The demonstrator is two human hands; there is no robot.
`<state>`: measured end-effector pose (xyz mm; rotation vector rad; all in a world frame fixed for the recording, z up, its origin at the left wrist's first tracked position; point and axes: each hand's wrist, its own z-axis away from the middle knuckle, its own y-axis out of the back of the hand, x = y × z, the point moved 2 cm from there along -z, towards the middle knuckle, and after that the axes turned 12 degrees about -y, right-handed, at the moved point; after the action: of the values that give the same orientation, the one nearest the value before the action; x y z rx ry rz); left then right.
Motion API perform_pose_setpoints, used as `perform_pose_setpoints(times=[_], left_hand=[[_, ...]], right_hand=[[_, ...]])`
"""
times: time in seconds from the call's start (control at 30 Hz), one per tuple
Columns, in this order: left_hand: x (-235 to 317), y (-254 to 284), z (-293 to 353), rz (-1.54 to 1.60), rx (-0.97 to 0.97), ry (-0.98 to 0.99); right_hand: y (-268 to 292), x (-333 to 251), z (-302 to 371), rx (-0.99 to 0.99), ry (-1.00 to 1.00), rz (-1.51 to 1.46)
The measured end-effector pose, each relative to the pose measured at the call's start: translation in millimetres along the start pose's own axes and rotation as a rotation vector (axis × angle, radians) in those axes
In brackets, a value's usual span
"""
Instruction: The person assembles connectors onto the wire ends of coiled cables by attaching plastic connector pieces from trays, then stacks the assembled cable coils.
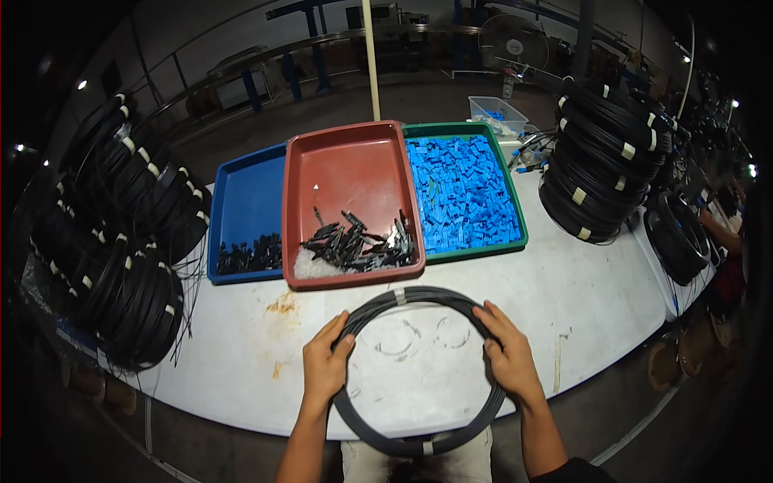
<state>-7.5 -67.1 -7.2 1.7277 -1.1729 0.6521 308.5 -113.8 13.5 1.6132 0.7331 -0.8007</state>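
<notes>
A coil of black cable (360, 424) is held between my two hands over the near edge of the table. White tape binds it at the far side and at the near side. My left hand (326, 358) grips its left side, with the thumb inside the ring and the fingers outside. On the opposite side my right hand (510, 354) holds the coil the same way. Beyond the coil stands a red tray (346, 177) with black connector parts and clear small pieces at its near end.
A blue tray (250, 189) with small black parts and a green tray (519, 217) full of blue pieces flank the red one. Stacked black cable coils stand at left (133, 298) and right (600, 161). A clear bin (495, 113) sits behind. Another person's arm (721, 233) shows far right.
</notes>
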Motion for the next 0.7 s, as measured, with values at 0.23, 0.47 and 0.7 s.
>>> perform_pose_setpoints(times=[0.23,0.47,0.7], left_hand=[[13,11,2,-0.010,-0.041,0.221],[28,3,-16,-0.077,-0.115,0.272],[7,23,10,-0.107,-0.266,0.364]], right_hand=[[0,-24,-1,-0.171,-0.199,0.090],[4,-25,6,-0.024,-0.366,-0.009],[-7,-29,-11,-0.076,-0.429,-0.172]])
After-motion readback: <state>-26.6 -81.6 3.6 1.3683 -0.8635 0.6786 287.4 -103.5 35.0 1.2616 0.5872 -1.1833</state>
